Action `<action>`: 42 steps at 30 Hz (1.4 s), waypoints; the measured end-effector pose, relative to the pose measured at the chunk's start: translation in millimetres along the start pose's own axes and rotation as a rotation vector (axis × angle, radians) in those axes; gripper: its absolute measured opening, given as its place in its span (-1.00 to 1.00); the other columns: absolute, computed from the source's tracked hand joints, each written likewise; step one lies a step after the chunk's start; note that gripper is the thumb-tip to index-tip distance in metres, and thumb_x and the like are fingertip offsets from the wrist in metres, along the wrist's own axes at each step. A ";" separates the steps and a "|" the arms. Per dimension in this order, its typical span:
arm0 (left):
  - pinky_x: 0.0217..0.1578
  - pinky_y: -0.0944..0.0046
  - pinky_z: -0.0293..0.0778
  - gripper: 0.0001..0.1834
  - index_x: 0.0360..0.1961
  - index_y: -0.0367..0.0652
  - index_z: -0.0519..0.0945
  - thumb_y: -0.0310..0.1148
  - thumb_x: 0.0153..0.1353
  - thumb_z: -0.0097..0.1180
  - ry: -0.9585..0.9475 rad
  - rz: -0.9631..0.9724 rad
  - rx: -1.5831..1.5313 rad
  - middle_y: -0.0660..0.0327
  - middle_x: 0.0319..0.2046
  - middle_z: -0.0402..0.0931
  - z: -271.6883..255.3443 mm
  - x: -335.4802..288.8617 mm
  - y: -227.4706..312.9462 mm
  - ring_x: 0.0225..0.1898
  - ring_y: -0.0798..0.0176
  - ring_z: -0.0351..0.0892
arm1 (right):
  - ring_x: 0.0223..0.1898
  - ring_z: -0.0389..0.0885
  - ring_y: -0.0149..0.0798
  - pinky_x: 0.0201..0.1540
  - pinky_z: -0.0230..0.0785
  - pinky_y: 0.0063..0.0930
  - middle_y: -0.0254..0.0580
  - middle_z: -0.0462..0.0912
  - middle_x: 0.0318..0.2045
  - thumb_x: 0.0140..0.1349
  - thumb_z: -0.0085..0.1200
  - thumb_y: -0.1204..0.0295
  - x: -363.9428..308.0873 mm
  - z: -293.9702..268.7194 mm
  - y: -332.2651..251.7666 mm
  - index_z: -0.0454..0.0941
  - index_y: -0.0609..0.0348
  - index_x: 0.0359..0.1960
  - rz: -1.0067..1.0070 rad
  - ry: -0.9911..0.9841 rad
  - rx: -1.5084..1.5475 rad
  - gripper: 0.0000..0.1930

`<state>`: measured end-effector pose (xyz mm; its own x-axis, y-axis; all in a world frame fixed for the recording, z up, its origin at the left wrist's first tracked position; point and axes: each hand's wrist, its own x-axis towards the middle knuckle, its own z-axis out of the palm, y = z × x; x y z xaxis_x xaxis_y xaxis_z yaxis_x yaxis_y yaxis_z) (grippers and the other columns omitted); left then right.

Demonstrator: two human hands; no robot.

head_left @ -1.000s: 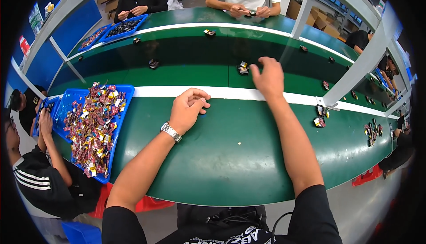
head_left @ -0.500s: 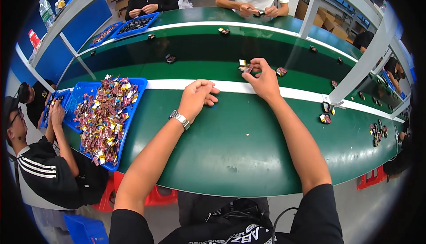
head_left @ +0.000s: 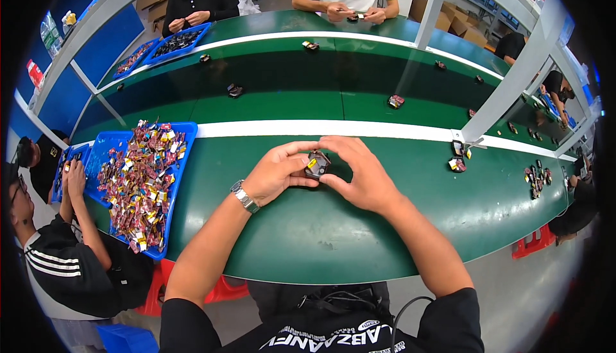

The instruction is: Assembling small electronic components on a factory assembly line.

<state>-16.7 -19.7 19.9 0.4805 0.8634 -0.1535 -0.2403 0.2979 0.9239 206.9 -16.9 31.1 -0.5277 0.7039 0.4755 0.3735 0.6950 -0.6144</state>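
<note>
Both my hands meet above the green work surface in front of me, around a small black plastic casing (head_left: pixel 316 164) with a yellow patch inside. My left hand (head_left: pixel 273 175) pinches it from the left, thumb on top and fingers beneath; a metal watch circles that wrist. From the other side, my right hand (head_left: pixel 360 175) curls over it, thumb at its lower right edge and index finger along the top. Fingers cover part of the casing. To the left, a blue tray (head_left: pixel 110 141) is heaped with small reddish circuit parts (head_left: pixel 144 186) bearing yellow and white pieces.
Beyond a white rail (head_left: pixel 269 128) runs a dark green belt (head_left: pixel 282 84) with scattered small assemblies, one (head_left: pixel 396 101) nearby. A cluster of parts (head_left: pixel 538 178) lies at right, and another assembly (head_left: pixel 457 164) lies by the grey post (head_left: pixel 507 77). Co-workers sit across and at left.
My right hand has come back from the belt with the small assembly and joined my left hand over the near surface. Now both grip the casing. The view has shifted slightly.
</note>
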 end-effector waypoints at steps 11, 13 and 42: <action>0.08 0.09 0.60 -0.69 0.12 -0.25 0.43 -0.50 0.38 -0.05 0.061 0.073 -0.066 0.11 0.01 0.51 4.1 1.0 -9.7 -0.02 0.21 0.62 | 0.19 0.40 -0.12 0.11 0.43 -0.25 -0.24 0.50 0.14 0.14 0.24 0.52 6.9 -5.8 4.0 0.69 0.05 -0.25 -0.013 -0.076 0.113 -0.86; 0.06 0.11 0.61 -0.71 0.11 -0.24 0.43 -0.50 0.38 -0.04 0.067 0.074 -0.052 0.11 0.01 0.51 3.9 3.3 -11.9 -0.03 0.23 0.63 | 0.24 0.36 -0.10 0.16 0.39 -0.22 -0.23 0.45 0.19 0.16 0.23 0.50 7.9 -9.7 5.0 0.69 0.05 -0.25 0.013 -0.148 0.128 -0.88; -0.03 0.31 0.57 -0.69 0.10 -0.17 0.41 -0.53 0.35 0.01 0.023 0.023 0.052 0.21 0.00 0.56 11.3 4.9 -21.6 -0.02 0.39 0.57 | 0.18 0.43 -0.04 0.14 0.39 -0.20 -0.08 0.54 0.09 0.19 0.12 0.42 -3.7 -1.4 7.2 0.63 0.22 -0.35 0.089 -0.127 0.061 -0.87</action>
<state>0.4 -26.5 3.1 0.4556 0.8791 -0.1400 -0.2065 0.2573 0.9440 212.6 -14.3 25.8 -0.5883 0.7352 0.3367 0.3780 0.6181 -0.6892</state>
